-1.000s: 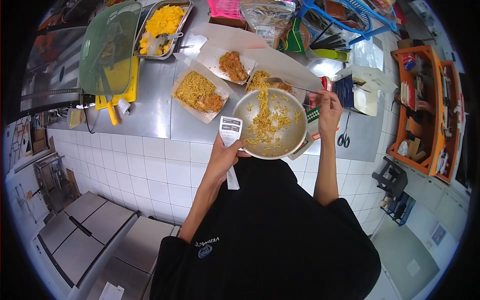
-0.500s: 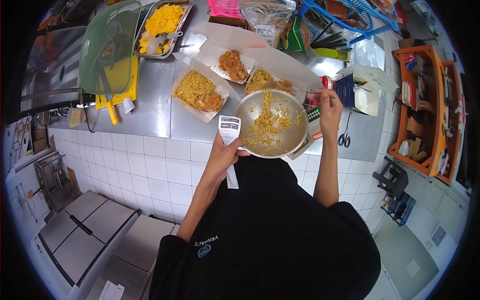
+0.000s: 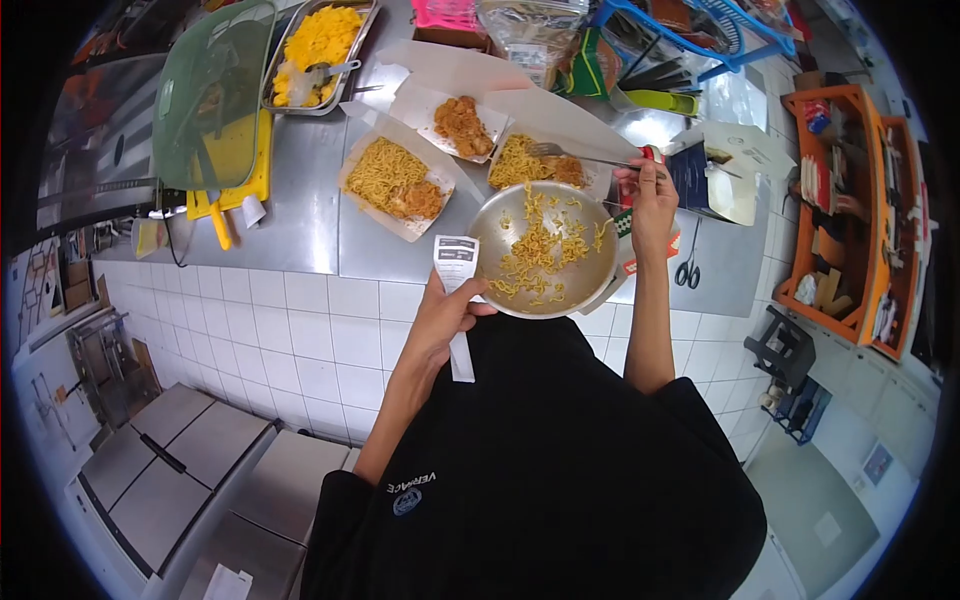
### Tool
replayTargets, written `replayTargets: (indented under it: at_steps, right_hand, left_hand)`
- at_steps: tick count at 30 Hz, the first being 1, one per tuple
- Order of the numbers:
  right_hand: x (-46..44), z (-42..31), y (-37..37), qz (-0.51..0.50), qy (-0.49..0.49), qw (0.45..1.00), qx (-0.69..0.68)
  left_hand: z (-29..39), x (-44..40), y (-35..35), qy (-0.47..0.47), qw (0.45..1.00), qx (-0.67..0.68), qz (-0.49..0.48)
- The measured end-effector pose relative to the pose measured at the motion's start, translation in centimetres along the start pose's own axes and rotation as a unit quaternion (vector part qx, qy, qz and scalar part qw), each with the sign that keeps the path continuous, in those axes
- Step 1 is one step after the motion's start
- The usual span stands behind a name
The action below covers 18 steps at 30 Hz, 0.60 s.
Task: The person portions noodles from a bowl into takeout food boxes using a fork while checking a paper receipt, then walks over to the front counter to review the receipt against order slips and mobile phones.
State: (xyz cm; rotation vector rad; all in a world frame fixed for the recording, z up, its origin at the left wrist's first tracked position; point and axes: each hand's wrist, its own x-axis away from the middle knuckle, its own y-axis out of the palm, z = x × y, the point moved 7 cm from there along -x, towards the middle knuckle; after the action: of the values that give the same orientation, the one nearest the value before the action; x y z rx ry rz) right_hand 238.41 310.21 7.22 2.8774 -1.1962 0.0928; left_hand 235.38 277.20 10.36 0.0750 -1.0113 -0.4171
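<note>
Bowl (image 3: 580,280) pinched by left hand (image 3: 442,315), 1 fork (image 3: 600,160) by right hand (image 3: 652,205); 3 boxes (image 3: 408,228) beyond left grip, 1 scissors (image 3: 687,274) near right.

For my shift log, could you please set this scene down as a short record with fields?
Left hand: grips metal bowl and printed slip
Right hand: holds fork, tines over right box
Bowl contents: loose noodles
Left box: noodles, fried chicken
Middle box: fried chicken
Right box: noodles, fried chicken
Nearby: scissors on steel counter

a black short-sleeved shirt (image 3: 560,480) bears small pale lettering (image 3: 412,483).
</note>
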Motion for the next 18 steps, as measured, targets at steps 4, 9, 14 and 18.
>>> replayTargets:
  at_steps: [4,9,14,18]
  right_hand:
    - [1.2,-1.9,0.4,-0.03,0.0,0.999,0.035]
    - [1.9,-3.3,-0.2,0.023,-0.006,0.999,-0.039]
    - [1.6,-1.9,2.0,-0.085,0.013,0.995,0.059]
    - [1.5,-1.6,1.1,-0.006,0.042,0.999,0.027]
  left_hand:
    - [-0.4,0.2,-0.6,0.0,1.0,0.011,0.013]
    - [-0.6,0.6,-1.0,-0.002,1.0,-0.004,0.021]
    - [-0.7,0.3,-1.0,0.018,1.0,-0.007,0.023]
    - [-1.0,0.3,-1.5,0.016,0.999,-0.015,0.03]
